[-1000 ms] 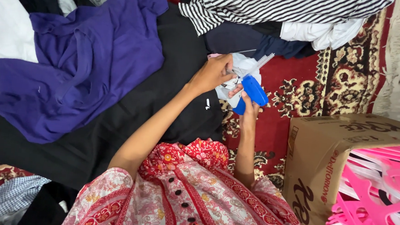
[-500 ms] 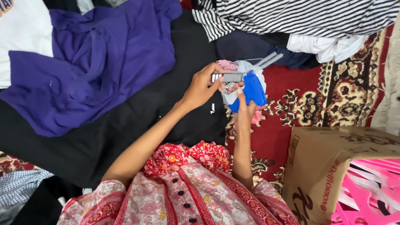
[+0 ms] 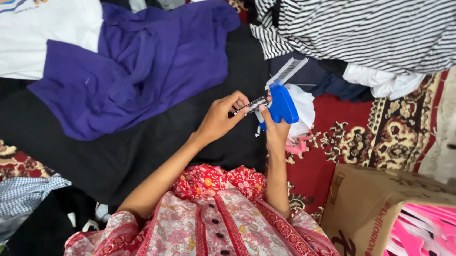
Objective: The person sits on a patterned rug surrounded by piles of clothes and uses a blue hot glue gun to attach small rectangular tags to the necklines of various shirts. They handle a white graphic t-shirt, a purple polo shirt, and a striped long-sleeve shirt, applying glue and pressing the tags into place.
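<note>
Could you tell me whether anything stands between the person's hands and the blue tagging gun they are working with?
Nothing visible does. The right hand already grips the blue tagging gun, and the left hand pinches a small dark strip right beside it, above the black cloth.

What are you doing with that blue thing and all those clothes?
A person sits on a patterned red rug among clothes. The right hand holds a blue tagging gun upright, with a strip of white plastic fasteners sticking out of its top. The left hand pinches a small striped tag against the gun's tip. Beneath the hands lies a black garment, with a purple shirt on it. A cardboard box and pink hangers sit to the right.
</note>
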